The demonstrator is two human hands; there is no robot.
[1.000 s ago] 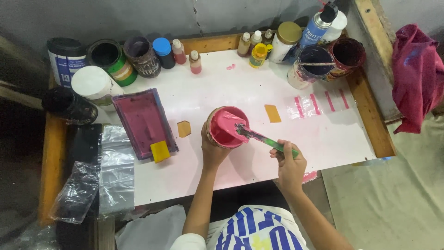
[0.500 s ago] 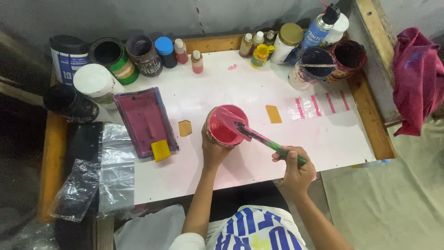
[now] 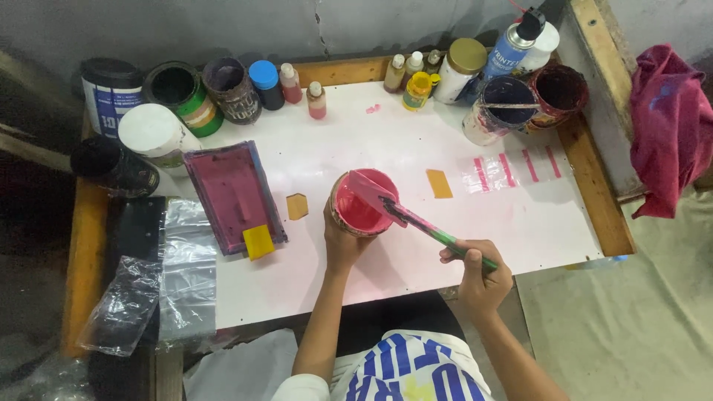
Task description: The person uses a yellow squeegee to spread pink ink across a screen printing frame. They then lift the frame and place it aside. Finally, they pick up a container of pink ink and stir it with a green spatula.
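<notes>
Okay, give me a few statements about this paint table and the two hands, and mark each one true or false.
1. The left hand grips the pink paint can. True.
2. The right hand holds a brush. False: it holds a green-handled spatula, its pink blade over the can.
3. The can holds blue paint. False: pink.
4. A red cloth hangs right of the table. True.
5. The pink-stained tray lies left of the can. True.

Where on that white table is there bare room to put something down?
Bare white table lies between the back row of bottles and the pink paint cup, and in front of the pink stripes. Crowded: the left side around the magenta tray and the cans.
</notes>
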